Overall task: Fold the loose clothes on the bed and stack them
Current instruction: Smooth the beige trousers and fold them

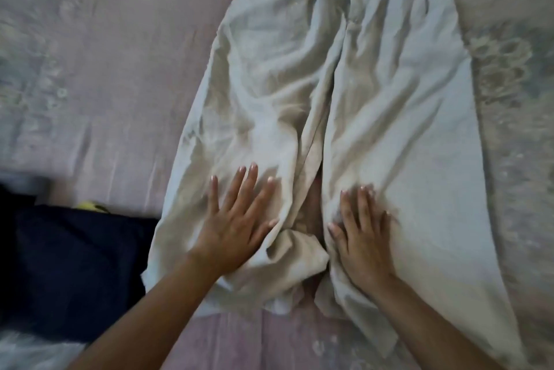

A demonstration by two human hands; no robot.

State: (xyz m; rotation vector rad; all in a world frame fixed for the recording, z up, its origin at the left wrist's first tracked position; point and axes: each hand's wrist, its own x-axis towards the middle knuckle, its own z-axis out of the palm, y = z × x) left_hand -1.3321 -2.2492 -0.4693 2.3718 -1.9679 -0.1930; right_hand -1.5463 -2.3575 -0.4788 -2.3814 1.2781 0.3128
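Trousers (344, 94), pale grey-beige, creased and with no label or writing showing, lie spread lengthwise on the pink patterned bed (105, 76). At far left sits a dark navy garment (75, 273). Left hand (236, 225) then right hand (362, 234) press flat, fingers spread, one on each leg.

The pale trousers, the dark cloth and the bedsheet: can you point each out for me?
Trousers (389, 118): head view, on the right-hand leg, mid-length.
Dark cloth (75, 273): head view, on its middle, at the left edge.
Bedsheet (120, 55): head view, on a bare pinkish part left of the trousers.
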